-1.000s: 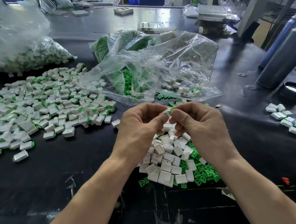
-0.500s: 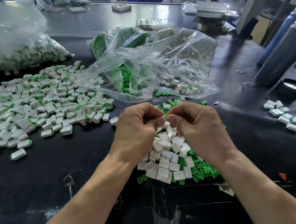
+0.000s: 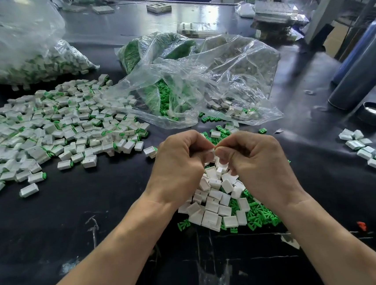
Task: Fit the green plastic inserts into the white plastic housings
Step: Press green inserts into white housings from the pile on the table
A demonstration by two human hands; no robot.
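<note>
L hand [image 3: 180, 166]: fingers curled, pinching white housing [image 3: 211, 150]
R hand [image 3: 253, 161]: curled, pinching same piece
Table [image 3: 75, 222]: black, w/ clear bags [image 3: 199, 77]

Two hands [image 3: 216, 162], three clear bags [image 3: 210, 78], two dark cylinders [image 3: 359, 73], housings past counting [image 3: 50, 130].
</note>
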